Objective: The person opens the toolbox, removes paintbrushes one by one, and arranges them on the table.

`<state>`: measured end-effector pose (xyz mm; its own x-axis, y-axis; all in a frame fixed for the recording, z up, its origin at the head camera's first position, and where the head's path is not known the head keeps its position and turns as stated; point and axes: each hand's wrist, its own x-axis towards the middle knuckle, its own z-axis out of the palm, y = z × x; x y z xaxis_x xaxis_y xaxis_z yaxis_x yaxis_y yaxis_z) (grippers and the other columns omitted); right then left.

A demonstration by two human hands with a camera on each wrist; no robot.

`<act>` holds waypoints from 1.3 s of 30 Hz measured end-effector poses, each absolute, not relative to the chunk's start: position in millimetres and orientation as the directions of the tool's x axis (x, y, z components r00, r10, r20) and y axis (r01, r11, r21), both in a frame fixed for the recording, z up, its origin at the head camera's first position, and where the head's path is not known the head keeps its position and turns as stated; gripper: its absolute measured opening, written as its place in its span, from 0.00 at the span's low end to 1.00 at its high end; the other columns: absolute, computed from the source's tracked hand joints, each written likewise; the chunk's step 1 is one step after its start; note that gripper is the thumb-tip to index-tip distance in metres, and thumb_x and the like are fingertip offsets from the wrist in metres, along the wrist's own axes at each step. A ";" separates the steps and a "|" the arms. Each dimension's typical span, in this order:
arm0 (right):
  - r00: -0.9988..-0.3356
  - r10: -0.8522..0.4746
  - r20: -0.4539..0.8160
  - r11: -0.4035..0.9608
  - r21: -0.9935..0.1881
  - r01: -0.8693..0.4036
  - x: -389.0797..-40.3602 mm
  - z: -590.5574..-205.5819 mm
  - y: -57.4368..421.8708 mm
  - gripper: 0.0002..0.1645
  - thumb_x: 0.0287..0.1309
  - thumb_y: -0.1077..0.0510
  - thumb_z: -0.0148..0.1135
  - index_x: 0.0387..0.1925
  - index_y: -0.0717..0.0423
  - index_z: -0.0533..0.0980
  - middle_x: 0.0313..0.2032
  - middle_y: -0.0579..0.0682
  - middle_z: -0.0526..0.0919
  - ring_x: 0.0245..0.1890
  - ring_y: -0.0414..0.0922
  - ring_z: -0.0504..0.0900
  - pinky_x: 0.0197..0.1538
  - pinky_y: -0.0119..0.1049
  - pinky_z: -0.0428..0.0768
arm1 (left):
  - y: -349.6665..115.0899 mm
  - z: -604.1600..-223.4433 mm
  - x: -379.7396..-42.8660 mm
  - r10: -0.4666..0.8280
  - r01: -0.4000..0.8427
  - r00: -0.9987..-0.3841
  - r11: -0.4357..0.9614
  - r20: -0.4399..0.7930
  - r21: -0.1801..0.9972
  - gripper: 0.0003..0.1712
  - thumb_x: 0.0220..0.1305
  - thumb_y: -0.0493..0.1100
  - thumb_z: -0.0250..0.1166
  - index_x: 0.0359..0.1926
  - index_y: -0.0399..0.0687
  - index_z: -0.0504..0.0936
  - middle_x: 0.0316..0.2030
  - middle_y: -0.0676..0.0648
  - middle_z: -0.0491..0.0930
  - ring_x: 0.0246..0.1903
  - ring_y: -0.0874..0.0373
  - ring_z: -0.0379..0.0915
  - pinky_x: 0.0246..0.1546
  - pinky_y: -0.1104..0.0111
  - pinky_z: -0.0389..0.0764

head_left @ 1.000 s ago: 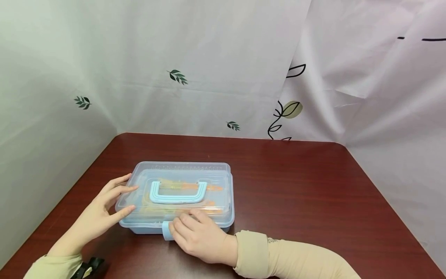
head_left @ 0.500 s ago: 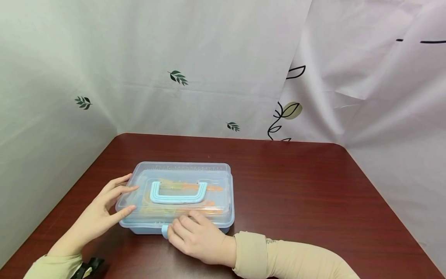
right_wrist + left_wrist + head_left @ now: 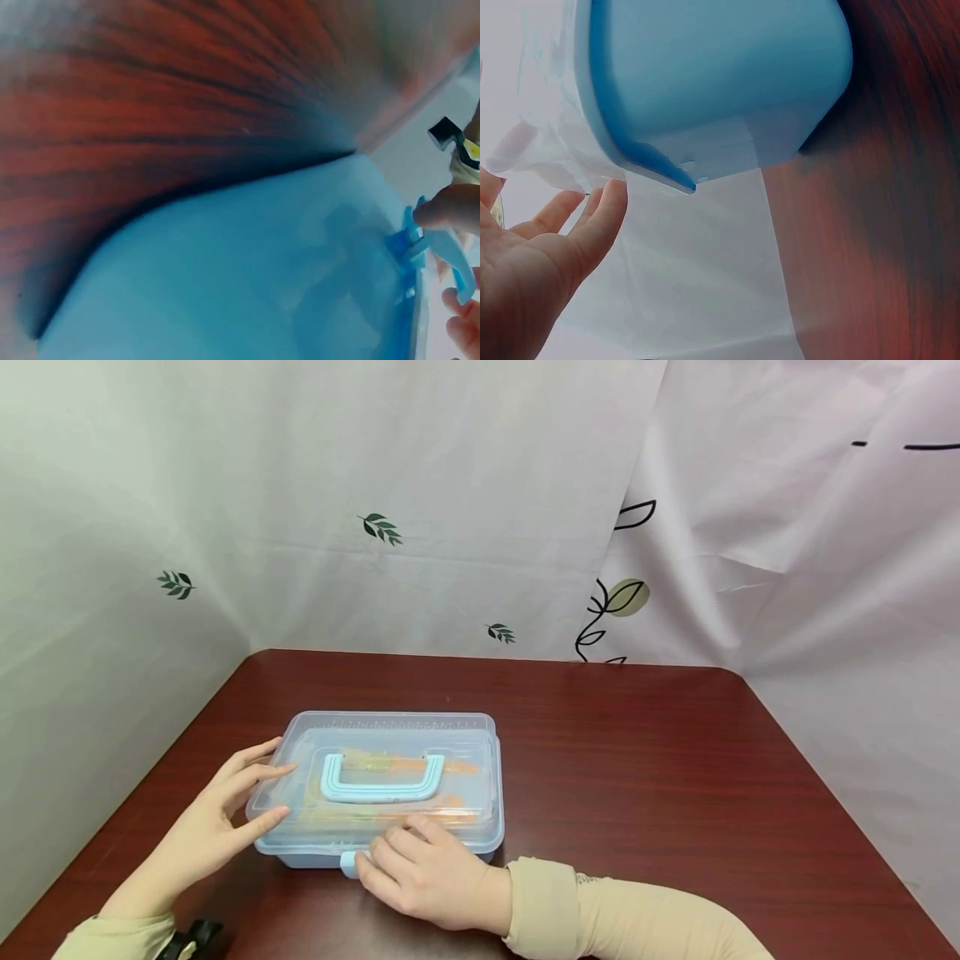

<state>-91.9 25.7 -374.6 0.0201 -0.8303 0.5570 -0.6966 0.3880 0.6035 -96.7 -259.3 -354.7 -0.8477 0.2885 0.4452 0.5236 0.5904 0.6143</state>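
Box of blue plastic, and my right hand pinches its near-side latch between thumb and fingers; my left hand, fingers spread, touches the left end of the clear lid. I'd judge it light and stiff, smooth enough to slip, the thin latch easiest to crack; the handle looks best for lifting. It sits nearer the counter's left edge than its right.
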 end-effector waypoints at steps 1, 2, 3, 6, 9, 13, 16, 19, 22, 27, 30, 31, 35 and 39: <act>0.032 -0.826 0.563 0.387 0.607 -0.694 -92.4 -374.0 26.1 0.14 0.66 0.56 0.46 0.45 0.49 0.77 0.35 0.40 0.78 0.37 0.38 0.76 0.46 0.34 0.71 | -259.3 -354.8 -96.8 0.289 0.524 -0.848 0.590 0.445 0.615 0.27 0.50 0.28 0.70 0.53 0.44 0.78 0.65 0.59 0.57 0.59 0.79 0.53 0.52 0.92 0.56; 0.043 -0.823 0.567 0.385 0.611 -0.692 -93.0 -373.2 26.4 0.14 0.66 0.55 0.47 0.45 0.48 0.77 0.35 0.40 0.78 0.37 0.38 0.76 0.47 0.34 0.71 | -259.1 -354.8 -96.9 0.288 0.523 -0.848 0.588 0.445 0.617 0.27 0.50 0.28 0.70 0.53 0.43 0.78 0.65 0.59 0.57 0.59 0.80 0.53 0.52 0.92 0.56; 0.050 -0.821 0.569 0.383 0.614 -0.690 -93.6 -372.4 26.6 0.14 0.65 0.55 0.47 0.45 0.48 0.77 0.34 0.40 0.78 0.37 0.38 0.76 0.47 0.34 0.71 | -259.0 -354.8 -97.0 0.287 0.523 -0.848 0.588 0.446 0.617 0.27 0.50 0.28 0.70 0.53 0.43 0.78 0.65 0.59 0.57 0.58 0.79 0.54 0.52 0.92 0.56; 0.063 -0.818 0.572 0.376 0.614 -0.694 -95.4 -370.2 27.1 0.13 0.65 0.56 0.47 0.45 0.48 0.78 0.35 0.40 0.78 0.37 0.38 0.76 0.47 0.34 0.73 | -259.0 -355.1 -97.2 0.283 0.517 -0.852 0.582 0.440 0.628 0.26 0.50 0.28 0.69 0.53 0.42 0.78 0.65 0.59 0.57 0.58 0.80 0.55 0.51 0.92 0.57; 0.076 -0.815 0.575 0.374 0.621 -0.689 -97.8 -366.5 27.4 0.13 0.65 0.57 0.46 0.44 0.48 0.78 0.34 0.40 0.78 0.38 0.39 0.77 0.46 0.33 0.73 | -259.1 -355.3 -97.5 0.283 0.513 -0.855 0.574 0.433 0.638 0.26 0.51 0.27 0.69 0.53 0.41 0.77 0.65 0.58 0.56 0.58 0.81 0.55 0.53 0.91 0.56; 0.089 -0.801 0.592 0.384 0.622 -0.682 -99.7 -359.4 27.3 0.15 0.66 0.59 0.43 0.41 0.47 0.78 0.34 0.41 0.78 0.39 0.39 0.77 0.42 0.32 0.72 | -259.3 -355.5 -97.5 0.285 0.516 -0.854 0.571 0.436 0.638 0.26 0.51 0.27 0.68 0.53 0.41 0.77 0.65 0.58 0.56 0.59 0.81 0.55 0.54 0.92 0.55; 0.099 -0.794 0.600 0.385 0.622 -0.682 -100.1 -356.9 27.4 0.17 0.67 0.60 0.42 0.40 0.47 0.78 0.34 0.41 0.78 0.38 0.38 0.77 0.42 0.31 0.72 | -259.1 -355.4 -97.6 0.285 0.519 -0.852 0.570 0.439 0.637 0.26 0.51 0.27 0.68 0.53 0.40 0.78 0.65 0.58 0.56 0.59 0.81 0.55 0.54 0.91 0.55; 0.114 -0.800 0.589 0.366 0.631 -0.684 -100.7 -358.3 28.2 0.15 0.66 0.59 0.44 0.41 0.46 0.79 0.33 0.40 0.78 0.38 0.38 0.78 0.44 0.32 0.72 | -258.8 -354.9 -98.1 0.290 0.524 -0.850 0.564 0.441 0.638 0.26 0.50 0.26 0.68 0.53 0.39 0.77 0.65 0.57 0.57 0.59 0.80 0.54 0.54 0.91 0.55; 0.141 -0.813 0.564 0.332 0.649 -0.685 -102.0 -361.4 29.3 0.12 0.64 0.57 0.49 0.42 0.46 0.79 0.33 0.39 0.78 0.37 0.38 0.77 0.46 0.33 0.74 | -258.7 -354.9 -98.5 0.291 0.524 -0.850 0.562 0.440 0.640 0.26 0.50 0.26 0.68 0.53 0.38 0.77 0.65 0.57 0.57 0.59 0.80 0.55 0.53 0.91 0.56; 0.190 -0.821 0.539 0.282 0.671 -0.685 -101.5 -358.6 31.0 0.12 0.65 0.57 0.48 0.41 0.44 0.79 0.33 0.37 0.78 0.33 0.36 0.76 0.46 0.31 0.74 | -259.2 -355.7 -98.2 0.287 0.520 -0.852 0.565 0.439 0.640 0.26 0.50 0.26 0.68 0.53 0.39 0.77 0.65 0.57 0.57 0.59 0.80 0.55 0.54 0.91 0.55; 0.224 -0.822 0.523 0.243 0.678 -0.694 -98.6 -349.2 32.3 0.14 0.67 0.59 0.46 0.40 0.43 0.78 0.32 0.36 0.78 0.32 0.34 0.75 0.43 0.28 0.73 | -259.7 -356.3 -98.3 0.285 0.517 -0.853 0.568 0.437 0.640 0.26 0.50 0.26 0.68 0.53 0.39 0.77 0.65 0.57 0.57 0.60 0.80 0.54 0.55 0.91 0.54; 0.237 -0.824 0.515 0.227 0.682 -0.695 -97.7 -346.0 32.9 0.14 0.67 0.59 0.45 0.39 0.43 0.78 0.32 0.36 0.78 0.33 0.34 0.75 0.43 0.27 0.72 | -259.8 -356.6 -98.3 0.284 0.515 -0.855 0.571 0.435 0.639 0.26 0.50 0.26 0.68 0.53 0.40 0.77 0.65 0.57 0.56 0.59 0.80 0.54 0.54 0.92 0.54; 0.265 -0.838 0.476 0.164 0.685 -0.710 -95.4 -341.5 34.7 0.15 0.68 0.60 0.43 0.42 0.43 0.77 0.33 0.34 0.78 0.34 0.32 0.75 0.41 0.25 0.71 | -260.1 -357.6 -98.0 0.277 0.504 -0.861 0.579 0.427 0.641 0.26 0.51 0.27 0.69 0.54 0.41 0.77 0.65 0.58 0.56 0.58 0.81 0.55 0.53 0.92 0.55; 0.260 -0.860 0.440 0.131 0.681 -0.720 -97.3 -355.1 34.0 0.16 0.69 0.58 0.43 0.49 0.44 0.76 0.35 0.34 0.79 0.35 0.31 0.75 0.43 0.26 0.70 | -260.0 -357.7 -98.0 0.275 0.501 -0.863 0.576 0.424 0.646 0.26 0.51 0.27 0.68 0.54 0.42 0.77 0.65 0.57 0.56 0.58 0.81 0.55 0.53 0.91 0.56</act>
<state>-97.3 34.0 -355.1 0.2598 -0.8596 0.4399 -0.7203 0.1309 0.6812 -98.0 -260.0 -357.7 -0.8631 0.2752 0.4235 0.5007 0.5764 0.6458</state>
